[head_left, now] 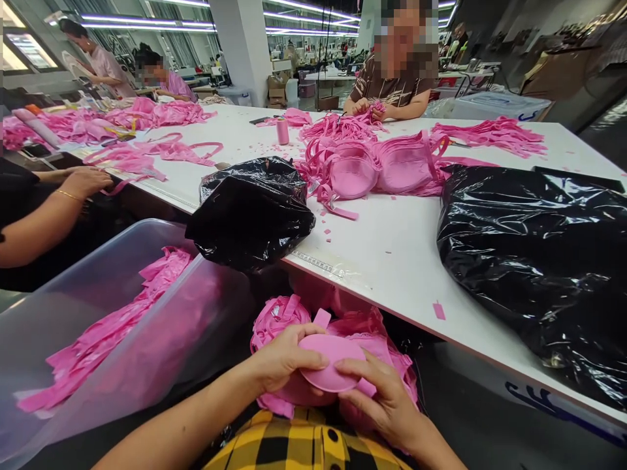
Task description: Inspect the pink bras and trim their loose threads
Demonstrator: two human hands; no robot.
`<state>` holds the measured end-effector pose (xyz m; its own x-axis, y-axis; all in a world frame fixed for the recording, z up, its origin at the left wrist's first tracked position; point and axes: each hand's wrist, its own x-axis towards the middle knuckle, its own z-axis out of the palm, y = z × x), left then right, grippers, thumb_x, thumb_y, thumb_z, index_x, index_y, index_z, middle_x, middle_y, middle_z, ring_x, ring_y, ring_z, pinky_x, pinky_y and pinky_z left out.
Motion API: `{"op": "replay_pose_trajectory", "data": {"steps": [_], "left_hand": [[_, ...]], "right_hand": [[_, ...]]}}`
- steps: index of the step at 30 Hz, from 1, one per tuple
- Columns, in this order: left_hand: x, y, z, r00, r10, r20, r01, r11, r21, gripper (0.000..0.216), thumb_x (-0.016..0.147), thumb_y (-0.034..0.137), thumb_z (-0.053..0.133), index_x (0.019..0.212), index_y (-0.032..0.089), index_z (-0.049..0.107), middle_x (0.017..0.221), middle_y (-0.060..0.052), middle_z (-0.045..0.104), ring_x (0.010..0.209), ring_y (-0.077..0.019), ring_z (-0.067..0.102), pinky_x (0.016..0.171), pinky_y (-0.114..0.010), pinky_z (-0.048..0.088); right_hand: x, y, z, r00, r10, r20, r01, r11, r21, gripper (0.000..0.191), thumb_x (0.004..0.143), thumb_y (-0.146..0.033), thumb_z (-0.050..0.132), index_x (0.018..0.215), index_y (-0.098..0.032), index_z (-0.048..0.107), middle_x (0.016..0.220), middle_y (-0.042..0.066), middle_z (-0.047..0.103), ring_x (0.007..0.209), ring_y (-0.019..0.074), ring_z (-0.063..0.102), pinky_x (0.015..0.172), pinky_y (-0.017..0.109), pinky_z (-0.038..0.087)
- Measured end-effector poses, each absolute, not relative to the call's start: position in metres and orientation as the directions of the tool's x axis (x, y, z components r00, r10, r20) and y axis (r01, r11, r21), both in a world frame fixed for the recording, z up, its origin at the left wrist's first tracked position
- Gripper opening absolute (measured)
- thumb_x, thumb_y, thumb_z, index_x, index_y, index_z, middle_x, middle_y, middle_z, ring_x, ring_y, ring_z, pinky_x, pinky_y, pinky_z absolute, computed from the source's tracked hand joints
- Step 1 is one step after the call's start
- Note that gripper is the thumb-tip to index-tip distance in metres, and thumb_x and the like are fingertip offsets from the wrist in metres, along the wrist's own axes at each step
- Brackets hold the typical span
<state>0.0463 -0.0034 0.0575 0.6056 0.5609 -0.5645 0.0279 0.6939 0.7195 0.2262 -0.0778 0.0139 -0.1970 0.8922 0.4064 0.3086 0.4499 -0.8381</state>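
Low in front of me, both my hands grip a pink bra cup (326,356) between them. My left hand (289,359) has its thumb pressed on the cup's left part, with the fingers mostly hidden behind. From the right, my right hand (379,391) pinches the cup's edge with thumb and forefinger. A short pink strap end (322,318) sticks up behind the cup. More pink bra pieces (279,320) lie heaped on my lap under and behind my hands, by the yellow and black checked cloth (294,447).
A white table (382,254) spans the view ahead, with stacked pink bras (353,173), black plastic bags (255,209) (533,261) and a thread spool (283,131). A clear bin (112,261) of pink pieces stands left. A co-worker's hands (369,111) work across the table; another's arm (63,196) is at left.
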Motion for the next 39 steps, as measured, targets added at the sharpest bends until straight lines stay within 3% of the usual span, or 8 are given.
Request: {"op": "replay_pose_trajectory", "data": {"steps": [11, 18, 22, 26, 29, 32, 35, 39], "left_hand": [[0.054, -0.002, 0.065, 0.602, 0.697, -0.388, 0.387, 0.17, 0.906, 0.025, 0.061, 0.016, 0.061, 0.086, 0.015, 0.061, 0.083, 0.001, 0.056, 0.081, -0.0154, 0.05, 0.071, -0.024, 0.039], [0.063, -0.011, 0.05, 0.501, 0.79, -0.353, 0.005, 0.405, 0.914, 0.03, 0.066, 0.033, 0.067, 0.079, 0.017, 0.046, 0.078, 0.002, 0.049, 0.071, -0.0118, 0.047, 0.062, -0.021, 0.04], [0.061, -0.005, 0.059, 0.665, 0.649, -0.369, 0.192, 0.329, 0.925, 0.025, 0.068, 0.03, 0.066, 0.079, 0.015, 0.049, 0.073, 0.002, 0.05, 0.065, -0.0102, 0.046, 0.058, -0.02, 0.037], [0.059, 0.007, 0.066, 0.629, 0.692, -0.353, 0.279, 0.224, 0.934, 0.015, 0.071, 0.026, 0.063, 0.078, 0.013, 0.059, 0.073, 0.0, 0.055, 0.066, -0.0118, 0.049, 0.055, -0.02, 0.036], [0.066, 0.007, 0.062, 0.418, 0.82, -0.391, 0.046, 0.411, 0.91, 0.024, 0.067, 0.031, 0.068, 0.079, 0.014, 0.056, 0.076, 0.0, 0.055, 0.07, -0.0134, 0.052, 0.058, -0.021, 0.04], [0.075, 0.0, 0.056, 0.397, 0.779, -0.484, -0.199, 0.589, 0.783, 0.034, 0.06, 0.031, 0.073, 0.082, 0.015, 0.054, 0.077, 0.0, 0.056, 0.069, -0.0127, 0.052, 0.06, -0.023, 0.043], [0.081, -0.005, 0.054, 0.441, 0.745, -0.5, -0.23, 0.633, 0.739, 0.033, 0.056, 0.027, 0.075, 0.074, 0.014, 0.052, 0.071, 0.001, 0.054, 0.064, -0.0096, 0.048, 0.06, -0.021, 0.041], [0.08, -0.007, 0.053, 0.462, 0.75, -0.474, -0.202, 0.61, 0.766, 0.036, 0.053, 0.025, 0.076, 0.063, 0.015, 0.043, 0.062, 0.005, 0.047, 0.057, -0.006, 0.041, 0.052, -0.017, 0.034]], "right_hand": [[0.224, -0.086, 0.004, -0.047, 0.914, 0.402, 0.366, 0.391, -0.845, 0.004, 0.082, -0.025, 0.061, 0.079, -0.022, 0.06, 0.064, -0.001, 0.06, 0.058, 0.0133, 0.054, 0.054, 0.023, 0.043], [0.214, -0.082, 0.005, 0.143, 0.981, 0.13, 0.006, 0.13, -0.991, 0.049, 0.085, -0.026, 0.056, 0.13, -0.026, 0.035, 0.115, 0.01, 0.058, 0.093, 0.0183, 0.062, 0.075, 0.027, 0.053], [0.229, -0.07, 0.028, -0.064, 0.983, 0.173, 0.22, 0.183, -0.958, 0.026, 0.084, -0.022, 0.056, 0.11, -0.024, 0.061, 0.104, 0.007, 0.067, 0.097, 0.0211, 0.062, 0.085, 0.03, 0.05], [0.239, -0.068, 0.039, -0.158, 0.981, 0.109, 0.312, 0.155, -0.937, 0.042, 0.086, -0.026, 0.055, 0.127, -0.025, 0.05, 0.107, 0.008, 0.065, 0.091, 0.0192, 0.063, 0.081, 0.031, 0.053], [0.236, -0.075, 0.03, -0.035, 0.978, 0.206, 0.318, 0.207, -0.925, 0.058, 0.084, -0.03, 0.059, 0.137, -0.029, 0.036, 0.112, 0.009, 0.063, 0.085, 0.0176, 0.065, 0.071, 0.026, 0.056], [0.23, -0.079, 0.017, -0.069, 0.897, 0.437, 0.431, 0.422, -0.798, 0.052, 0.08, -0.022, 0.063, 0.13, -0.031, 0.048, 0.117, 0.009, 0.061, 0.097, 0.0207, 0.063, 0.079, 0.028, 0.055], [0.229, -0.077, 0.011, -0.068, 0.817, 0.572, 0.462, 0.534, -0.708, 0.034, 0.084, -0.016, 0.057, 0.116, -0.029, 0.06, 0.106, 0.007, 0.065, 0.092, 0.0179, 0.064, 0.077, 0.026, 0.054], [0.231, -0.073, 0.014, -0.037, 0.812, 0.582, 0.482, 0.524, -0.702, 0.02, 0.083, -0.025, 0.061, 0.103, -0.023, 0.065, 0.091, 0.006, 0.067, 0.078, 0.0163, 0.065, 0.067, 0.023, 0.054]]}}
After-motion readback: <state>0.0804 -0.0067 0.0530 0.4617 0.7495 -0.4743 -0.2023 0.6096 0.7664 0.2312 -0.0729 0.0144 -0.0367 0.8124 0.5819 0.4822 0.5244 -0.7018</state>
